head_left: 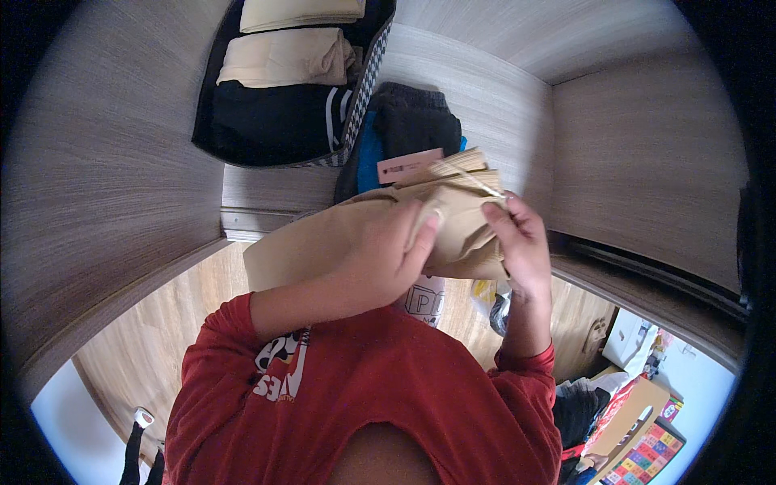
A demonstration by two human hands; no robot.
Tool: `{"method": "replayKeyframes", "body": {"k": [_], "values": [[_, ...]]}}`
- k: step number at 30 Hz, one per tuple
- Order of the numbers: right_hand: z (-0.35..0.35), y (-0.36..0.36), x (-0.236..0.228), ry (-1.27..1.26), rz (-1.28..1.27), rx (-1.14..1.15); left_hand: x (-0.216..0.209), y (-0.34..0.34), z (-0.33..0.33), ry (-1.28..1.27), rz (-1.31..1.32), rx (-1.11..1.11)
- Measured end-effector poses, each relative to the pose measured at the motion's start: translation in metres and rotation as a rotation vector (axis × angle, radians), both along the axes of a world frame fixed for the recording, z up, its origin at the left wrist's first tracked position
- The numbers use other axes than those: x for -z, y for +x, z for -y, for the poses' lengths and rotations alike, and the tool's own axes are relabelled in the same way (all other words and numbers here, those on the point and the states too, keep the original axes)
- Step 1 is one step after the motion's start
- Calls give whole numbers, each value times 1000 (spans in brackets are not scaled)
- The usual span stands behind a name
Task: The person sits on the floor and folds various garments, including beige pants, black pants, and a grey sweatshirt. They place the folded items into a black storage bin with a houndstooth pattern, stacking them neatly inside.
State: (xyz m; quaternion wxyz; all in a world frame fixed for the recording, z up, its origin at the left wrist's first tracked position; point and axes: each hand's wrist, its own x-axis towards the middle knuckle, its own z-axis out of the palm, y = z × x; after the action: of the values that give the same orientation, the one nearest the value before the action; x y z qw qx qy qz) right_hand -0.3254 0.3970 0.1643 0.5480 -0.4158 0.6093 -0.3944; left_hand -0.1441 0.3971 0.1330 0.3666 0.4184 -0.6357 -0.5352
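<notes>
Across the front of the shelf, I hold beige trousers (322, 234) with a gathered waistband and a pale drawstring (469, 175) at the right end. My left hand (402, 242) is closed on the cloth near the waistband, slightly blurred, its thumb on top. At the waistband's right edge, my right hand (517, 234) pinches the fabric between thumb and fingers. A pink tag (410, 166) sticks out beyond the far side of the trousers. Behind them lie folded dark clothes (416, 121) with a blue piece (369, 153) beside them, partly hidden.
A black fabric storage box (373, 77) with a checked outer side stands at the far left. It holds folded beige clothes (283, 58) and a black garment with white stripes (271, 113). Wooden walls (647, 153) flank the shelf. Below right are a cardboard box (634, 420) and dark clothes (578, 408).
</notes>
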Motion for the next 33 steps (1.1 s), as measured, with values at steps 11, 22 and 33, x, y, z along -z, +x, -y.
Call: {"method": "replayKeyframes", "body": {"k": [11, 22, 33], "values": [[-18, 9, -24, -182, -186, -224, -4, -32, -7, -261, -283, 139], [-30, -14, -16, -150, -172, -163, 3, 9, 32, -365, -69, -88], [-33, 8, -24, -547, -643, -347, -7, 22, 41, -356, -181, 98]]}}
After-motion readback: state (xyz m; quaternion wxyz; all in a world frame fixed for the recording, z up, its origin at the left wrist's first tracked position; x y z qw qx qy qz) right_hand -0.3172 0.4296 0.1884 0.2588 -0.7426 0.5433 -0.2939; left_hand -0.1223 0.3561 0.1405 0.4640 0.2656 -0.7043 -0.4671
